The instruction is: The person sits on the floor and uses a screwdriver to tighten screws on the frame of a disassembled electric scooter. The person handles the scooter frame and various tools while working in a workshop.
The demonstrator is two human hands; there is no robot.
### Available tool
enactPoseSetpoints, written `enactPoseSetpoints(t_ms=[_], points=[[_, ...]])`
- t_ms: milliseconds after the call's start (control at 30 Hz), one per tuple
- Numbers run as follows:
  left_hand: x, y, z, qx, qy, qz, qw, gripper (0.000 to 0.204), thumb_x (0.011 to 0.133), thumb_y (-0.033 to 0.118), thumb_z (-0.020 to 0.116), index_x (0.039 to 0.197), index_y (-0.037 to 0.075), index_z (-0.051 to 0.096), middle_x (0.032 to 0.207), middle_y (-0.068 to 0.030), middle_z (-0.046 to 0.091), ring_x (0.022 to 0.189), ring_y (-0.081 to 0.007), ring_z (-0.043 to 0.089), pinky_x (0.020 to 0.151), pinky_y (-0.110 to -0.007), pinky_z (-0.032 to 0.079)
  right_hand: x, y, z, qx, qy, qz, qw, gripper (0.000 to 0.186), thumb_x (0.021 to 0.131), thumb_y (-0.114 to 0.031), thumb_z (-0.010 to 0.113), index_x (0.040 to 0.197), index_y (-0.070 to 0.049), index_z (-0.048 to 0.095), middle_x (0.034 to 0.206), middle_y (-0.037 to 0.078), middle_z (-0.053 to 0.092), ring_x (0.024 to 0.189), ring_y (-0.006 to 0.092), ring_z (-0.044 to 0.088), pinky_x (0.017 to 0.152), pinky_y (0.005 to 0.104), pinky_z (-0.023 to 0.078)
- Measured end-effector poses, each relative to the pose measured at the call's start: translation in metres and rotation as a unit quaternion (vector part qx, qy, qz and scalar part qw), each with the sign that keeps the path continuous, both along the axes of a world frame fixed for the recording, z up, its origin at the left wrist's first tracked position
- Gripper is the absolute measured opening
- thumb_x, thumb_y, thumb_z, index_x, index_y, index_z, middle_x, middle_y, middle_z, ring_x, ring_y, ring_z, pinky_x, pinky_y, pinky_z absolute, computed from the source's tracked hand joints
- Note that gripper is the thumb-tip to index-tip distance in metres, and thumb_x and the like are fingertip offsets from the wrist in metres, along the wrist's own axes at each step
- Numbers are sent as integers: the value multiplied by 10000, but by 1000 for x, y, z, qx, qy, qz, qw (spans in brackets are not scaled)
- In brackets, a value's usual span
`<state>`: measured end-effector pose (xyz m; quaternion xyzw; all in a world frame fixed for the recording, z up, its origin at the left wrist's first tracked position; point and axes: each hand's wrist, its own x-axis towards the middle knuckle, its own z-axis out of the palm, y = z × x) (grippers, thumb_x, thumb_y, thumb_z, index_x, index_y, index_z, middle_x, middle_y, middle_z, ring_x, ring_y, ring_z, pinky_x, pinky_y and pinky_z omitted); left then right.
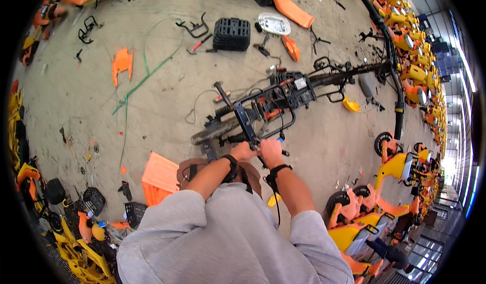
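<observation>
A stripped black scooter frame point(283, 94) lies on its side on the concrete floor, wires and orange parts showing inside it. Both my hands meet at its near end. My left hand point(244, 151) grips a black frame bar there. My right hand point(272, 150) is closed around a blue-handled tool whose tip points at the same spot. Both wrists wear black straps. My grey-sleeved arms reach forward from the lower edge, and my brown shoes sit under them.
An orange crate point(159, 178) stands by my left foot. A black battery box point(231, 33), a white panel point(274, 24) and orange covers point(288, 6) lie beyond the frame. Rows of orange-yellow scooters point(410, 46) line the right side; yellow parts and black baskets point(93, 200) pile up at left.
</observation>
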<state>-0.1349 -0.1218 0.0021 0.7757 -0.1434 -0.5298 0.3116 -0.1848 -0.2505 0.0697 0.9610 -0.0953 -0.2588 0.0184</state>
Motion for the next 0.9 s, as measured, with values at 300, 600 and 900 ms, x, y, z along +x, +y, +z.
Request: enactPoseSetpoints(t_ms=[300, 600, 900], points=[[4, -8, 11, 11, 44, -86, 995, 620, 757, 573, 667, 803, -44, 697, 784, -202, 692, 731, -347, 687, 658, -441, 533, 0, -1, 4, -34, 14, -24, 999, 244, 862, -342, 648, 796, -122, 729, 803, 78, 713, 764, 252, 702, 619, 360, 530], [104, 130, -3, -99, 56, 259, 959, 385, 934, 355, 562, 1056, -5, 626, 852, -78, 679, 658, -143, 627, 544, -284, 489, -16, -18, 3, 37, 5, -115, 993, 363, 849, -444, 650, 846, -87, 715, 880, 115, 716, 837, 297, 698, 693, 392, 546], [-49, 503, 19, 152, -9, 663, 733, 239, 889, 267, 532, 796, 46, 539, 688, -93, 597, 568, -226, 594, 505, -375, 489, -98, -33, -17, 199, -57, -329, 921, 413, 740, -346, 681, 1043, -66, 676, 924, 219, 682, 892, 397, 648, 776, 479, 518]])
